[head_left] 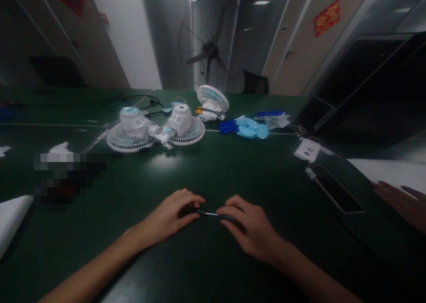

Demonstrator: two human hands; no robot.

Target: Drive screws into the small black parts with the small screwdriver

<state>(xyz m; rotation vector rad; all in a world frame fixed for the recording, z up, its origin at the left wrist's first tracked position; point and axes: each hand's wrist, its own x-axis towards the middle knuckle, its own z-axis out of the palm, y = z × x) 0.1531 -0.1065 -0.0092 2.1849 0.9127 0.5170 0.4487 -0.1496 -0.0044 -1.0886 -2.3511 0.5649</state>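
Both of my hands rest low over the dark green table [166,267]. In my right hand [248,226] is a screwdriver [229,218] with a dark handle and a thin bright shaft pointing left. The shaft's tip meets a small dark piece [201,211] at the fingertips of my left hand [179,210]. My left thumb and fingers are closed around that piece, and its kind is too small and dim to make out. The palm side of each hand is hidden.
Two white fan heads [129,136] [189,132] lie face down ahead, and a small white fan [213,101] stands behind. Blue gloves [229,125], light-blue fan blades [251,129], a phone [336,190] and a white box [306,150] are to the right. Another person's hand [402,205] rests at far right.
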